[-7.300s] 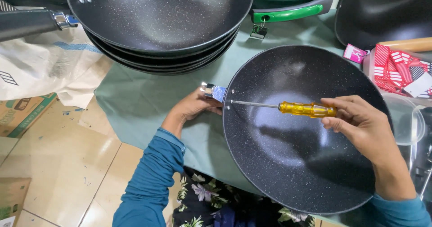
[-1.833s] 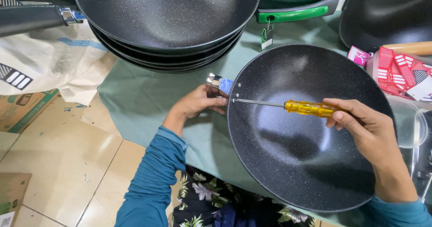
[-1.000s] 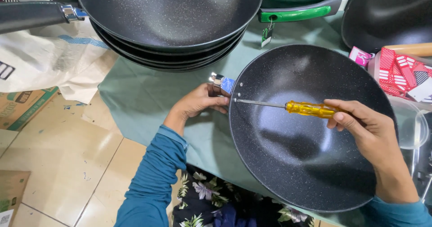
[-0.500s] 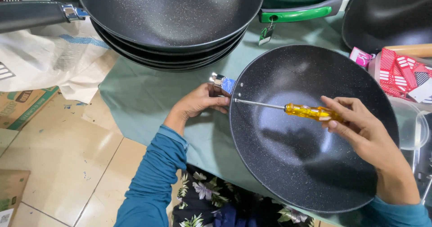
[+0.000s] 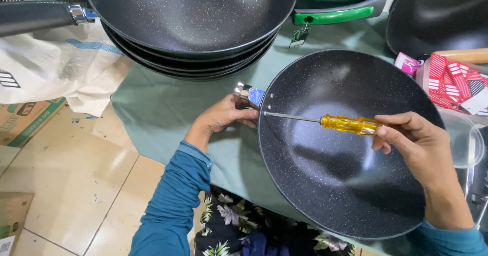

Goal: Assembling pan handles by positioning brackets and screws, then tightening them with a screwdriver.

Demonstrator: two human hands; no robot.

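Note:
A black speckled pan (image 5: pixel 345 180) lies in front of me on a green cloth (image 5: pixel 162 108). My left hand (image 5: pixel 223 115) grips the metal handle bracket (image 5: pixel 248 92) at the pan's left rim. My right hand (image 5: pixel 422 144) holds a screwdriver (image 5: pixel 345 124) with a yellow handle, lying level across the pan. Its metal tip meets the inner wall at the left rim, beside two rivet holes.
A stack of black pans (image 5: pixel 193 17) with a long handle (image 5: pixel 35 16) sits at the back left. A green-handled pan (image 5: pixel 335 14) and another dark pan (image 5: pixel 442 12) lie behind. Red and white packets (image 5: pixel 452 78) are at the right. Tiled floor (image 5: pixel 66 180) with cardboard and a white sack (image 5: pixel 56 68) is at the left.
The view has shifted slightly. My right-hand fingers have shifted their grip around the screwdriver's handle; the tip stays at the same spot on the rim. My left hand has held still.

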